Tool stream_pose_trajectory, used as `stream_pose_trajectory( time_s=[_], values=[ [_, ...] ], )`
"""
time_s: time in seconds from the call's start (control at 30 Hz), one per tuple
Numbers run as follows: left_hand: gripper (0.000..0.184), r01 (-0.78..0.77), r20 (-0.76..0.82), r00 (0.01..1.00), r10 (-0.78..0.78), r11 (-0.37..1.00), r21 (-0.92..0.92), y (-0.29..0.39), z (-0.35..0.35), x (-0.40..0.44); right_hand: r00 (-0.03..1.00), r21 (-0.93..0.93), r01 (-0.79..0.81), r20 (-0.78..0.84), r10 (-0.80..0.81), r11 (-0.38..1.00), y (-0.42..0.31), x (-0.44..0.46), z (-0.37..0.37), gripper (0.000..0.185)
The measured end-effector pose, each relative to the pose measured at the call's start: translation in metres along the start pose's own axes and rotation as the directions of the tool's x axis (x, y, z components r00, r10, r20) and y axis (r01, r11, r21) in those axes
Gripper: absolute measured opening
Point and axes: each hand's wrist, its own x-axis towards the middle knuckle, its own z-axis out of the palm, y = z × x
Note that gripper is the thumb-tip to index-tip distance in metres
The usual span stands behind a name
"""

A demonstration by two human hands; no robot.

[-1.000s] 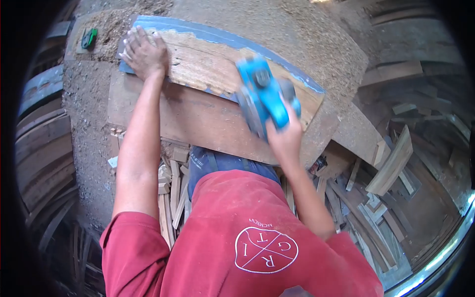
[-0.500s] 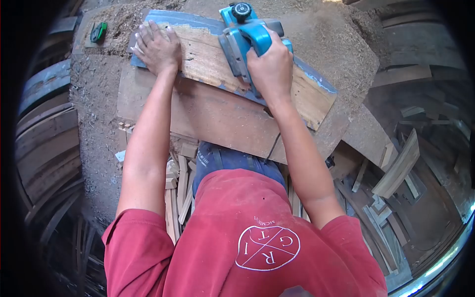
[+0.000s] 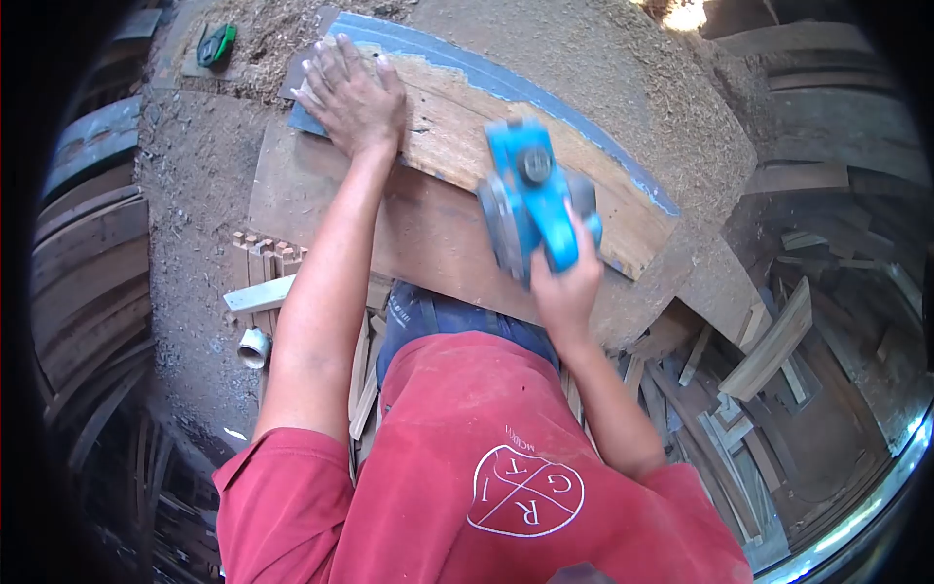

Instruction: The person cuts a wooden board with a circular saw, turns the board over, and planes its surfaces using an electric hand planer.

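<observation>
1 board [image 3: 448,122] beneath the spread left hand [image 3: 352,102], 1 blue planer [image 3: 540,200] gripped in the right hand [image 3: 567,290]

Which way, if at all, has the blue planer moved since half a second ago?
Yes: the blue planer moved toward the near edge of the board.

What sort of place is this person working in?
Probably a woodworking shop: the right hand grips what looks like a blue power planer at a wooden board, wood shavings lie beyond it, and timber pieces are scattered around.
</observation>
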Motion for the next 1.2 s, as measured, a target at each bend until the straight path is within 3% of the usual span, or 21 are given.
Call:
stream_pose_trajectory(
  time_s=[0.07, 0.2, 0.3, 0.4, 0.43, 0.53, 0.57, 0.63, 0.67, 0.73, 0.9, 0.97, 1.07, 1.2],
  values=[
    [0.073, -0.011, -0.005, 1.0, 0.011, 1.0, 0.01, -0.002, 0.002, 0.0, 0.991, -0.015, 0.115, -0.059, -0.116, 0.993, -0.021, 0.059, 0.028, 0.061],
    [0.071, -0.018, 0.004, 1.0, 0.018, 1.0, 0.016, -0.004, 0.003, 0.0, 0.983, -0.123, 0.172, -0.05, -0.179, 0.977, -0.066, 0.156, 0.064, 0.052],
    [0.068, -0.034, -0.034, 0.999, 0.035, 0.999, 0.016, -0.005, 0.002, 0.001, 0.99, -0.167, 0.123, -0.054, -0.134, 0.978, -0.08, 0.167, 0.071, 0.039],
    [0.061, -0.123, 0.067, 0.991, 0.119, 0.991, 0.05, -0.024, -0.008, 0.017, 0.995, -0.155, 0.093, -0.021, -0.098, 0.984, -0.067, 0.125, 0.056, 0.053],
    [0.051, -0.164, 0.084, 0.983, 0.165, 0.986, -0.014, -0.039, -0.011, 0.03, 0.998, -0.112, 0.063, -0.01, -0.065, 0.992, -0.061, 0.099, 0.05, 0.056],
    [0.046, -0.208, 0.095, 0.97, 0.224, 0.966, -0.154, -0.08, -0.009, 0.066, 1.0, -0.037, -0.014, 0.007, 0.015, 0.999, -0.026, -0.003, 0.033, 0.065],
    [0.048, -0.222, 0.005, 0.974, 0.225, 0.965, -0.136, -0.092, 0.004, 0.071, 1.0, -0.032, -0.026, -0.001, 0.026, 0.999, -0.011, -0.035, 0.031, 0.066],
    [0.051, -0.185, -0.008, 0.983, 0.185, 0.98, -0.078, -0.091, 0.014, 0.07, 1.0, -0.123, -0.016, -0.017, 0.014, 0.992, -0.003, -0.071, 0.026, 0.066],
    [0.054, -0.159, -0.027, 0.987, 0.158, 0.987, -0.029, -0.087, 0.017, 0.069, 1.0, -0.13, -0.022, -0.018, 0.019, 0.991, -0.009, -0.064, 0.031, 0.066],
    [0.063, -0.154, 0.047, 0.986, 0.161, 0.98, -0.123, -0.089, 0.016, 0.069, 0.996, -0.054, -0.092, 0.003, 0.092, 0.994, -0.027, -0.035, 0.04, 0.065],
    [0.069, -0.125, 0.064, 0.989, 0.136, 0.981, -0.151, -0.089, 0.021, 0.07, 0.992, -0.005, 0.053, -0.113, -0.053, 0.999, -0.087, 0.108, 0.103, 0.058],
    [0.073, -0.096, 0.078, 0.991, 0.112, 0.979, -0.181, -0.091, 0.019, 0.07, 0.995, -0.174, 0.045, -0.075, -0.058, 0.984, -0.118, 0.153, 0.112, 0.058],
    [0.076, -0.053, 0.076, 0.995, 0.068, 0.981, -0.186, -0.093, 0.019, 0.071, 0.989, -0.189, 0.065, -0.116, -0.088, 0.98, -0.122, 0.177, 0.128, 0.044],
    [0.078, -0.018, 0.08, 0.996, 0.03, 0.989, -0.15, -0.094, 0.02, 0.071, 0.997, -0.12, 0.025, -0.073, -0.034, 0.992, -0.105, 0.123, 0.105, 0.045]
  ],
)
